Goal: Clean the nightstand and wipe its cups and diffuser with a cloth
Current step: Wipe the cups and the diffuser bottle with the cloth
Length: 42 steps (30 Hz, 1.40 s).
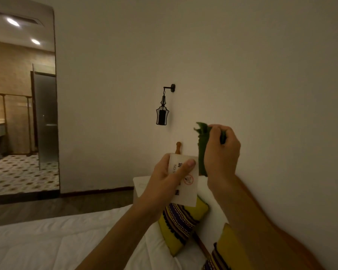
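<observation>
My left hand [167,177] grips a white no-smoking sign card [185,189], thumb across its face, held up in front of me. Right beside it my right hand [221,151] grips a bunched green cloth [202,145], which hangs down next to the card's right edge. The white nightstand [140,185] shows only partly behind my left hand, against the wall. No cups or diffuser are in view; my hands and the card hide most of the nightstand top.
A white bed [57,240] fills the foreground with two yellow patterned pillows [180,221] at the wooden headboard. A black lantern lamp [162,114] hangs on the wall above the nightstand. A doorway on the left opens onto a tiled bathroom [18,172].
</observation>
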Motion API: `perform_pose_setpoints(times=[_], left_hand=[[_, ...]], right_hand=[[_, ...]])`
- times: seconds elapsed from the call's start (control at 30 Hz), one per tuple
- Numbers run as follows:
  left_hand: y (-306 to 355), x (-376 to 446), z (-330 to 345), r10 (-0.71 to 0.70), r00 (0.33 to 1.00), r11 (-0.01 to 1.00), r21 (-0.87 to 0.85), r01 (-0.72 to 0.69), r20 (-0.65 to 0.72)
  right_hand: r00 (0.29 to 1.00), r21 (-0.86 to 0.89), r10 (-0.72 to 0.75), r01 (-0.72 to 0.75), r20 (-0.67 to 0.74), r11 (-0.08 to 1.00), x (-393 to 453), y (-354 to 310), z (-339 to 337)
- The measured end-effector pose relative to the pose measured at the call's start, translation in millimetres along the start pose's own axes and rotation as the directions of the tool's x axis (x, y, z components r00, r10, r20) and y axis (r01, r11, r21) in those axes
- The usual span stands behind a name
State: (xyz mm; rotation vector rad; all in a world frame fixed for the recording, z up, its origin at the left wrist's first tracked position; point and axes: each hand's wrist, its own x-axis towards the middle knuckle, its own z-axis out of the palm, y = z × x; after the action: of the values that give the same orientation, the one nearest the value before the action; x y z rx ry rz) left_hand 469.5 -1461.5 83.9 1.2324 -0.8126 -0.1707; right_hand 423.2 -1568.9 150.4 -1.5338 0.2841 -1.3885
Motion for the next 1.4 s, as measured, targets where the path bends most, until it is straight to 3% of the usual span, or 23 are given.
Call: perform_pose_setpoints(times=[0.17, 0.23, 0.33, 0.4, 0.53, 0.63, 0.7, 0.83, 0.87, 1.03, 1.1, 1.27, 1.33, 1.4], left_hand=[[14, 11, 2, 0.039, 0.974, 0.998, -0.041, -0.049, -0.222], [15, 10, -1, 0.045, 0.981, 0.998, -0.043, -0.054, -0.190], [8, -4, 7, -0.041, 0.999, 0.985, -0.166, 0.041, 0.006], [1, -14, 18, -0.060, 0.996, 0.983, -0.168, 0.069, 0.062], [1, -17, 23, -0.024, 1.000, 0.995, -0.092, 0.023, -0.006], [7, -18, 13, -0.108, 0.992, 0.981, -0.169, 0.094, -0.071], [6, -18, 10, -0.136, 0.990, 0.979, -0.158, 0.129, -0.038], [6, -23, 16, -0.117, 0.993, 0.992, -0.051, 0.117, 0.006], [7, -23, 16, -0.109, 0.994, 0.993, -0.050, 0.108, -0.006], [1, -21, 10, 0.065, 0.997, 0.998, 0.009, -0.065, -0.030], [-5, -20, 11, 0.099, 0.995, 0.994, 0.051, -0.099, 0.001], [-3, -17, 7, 0.220, 0.974, 0.948, 0.220, -0.228, 0.063], [2, -16, 11, 0.254, 0.964, 0.930, 0.254, -0.266, 0.080], [8, -15, 13, 0.247, 0.968, 0.938, 0.242, -0.247, 0.031]], right_hand=[[0.980, -0.050, -0.183, 0.187, 0.077, 0.981, -46, 17, -1], [0.958, -0.073, -0.274, 0.280, 0.080, 0.957, -66, 30, -5], [0.979, -0.131, -0.195, 0.202, 0.064, 0.971, -52, 34, -2], [0.989, -0.133, -0.123, 0.133, 0.081, 0.982, -40, 27, 0], [0.986, -0.096, -0.137, 0.147, 0.096, 0.985, -57, 25, 6], [0.963, -0.084, -0.243, 0.254, 0.115, 0.964, -88, 24, 8], [0.953, -0.060, -0.271, 0.281, 0.137, 0.958, -80, 19, 8], [0.982, 0.002, -0.040, 0.040, 0.187, 0.999, -44, 8, 5], [0.981, -0.014, -0.037, 0.040, 0.188, 0.999, -48, 8, 4], [0.917, 0.007, -0.336, 0.343, 0.216, 0.939, -83, -3, -5], [0.894, -0.018, -0.354, 0.373, 0.275, 0.927, -68, -9, -10], [0.898, -0.233, -0.224, 0.327, 0.379, 0.916, -23, -14, -24], [0.856, -0.186, -0.317, 0.418, 0.408, 0.889, -34, -13, -25], [0.766, -0.074, -0.445, 0.534, 0.464, 0.842, -46, -12, -24]])
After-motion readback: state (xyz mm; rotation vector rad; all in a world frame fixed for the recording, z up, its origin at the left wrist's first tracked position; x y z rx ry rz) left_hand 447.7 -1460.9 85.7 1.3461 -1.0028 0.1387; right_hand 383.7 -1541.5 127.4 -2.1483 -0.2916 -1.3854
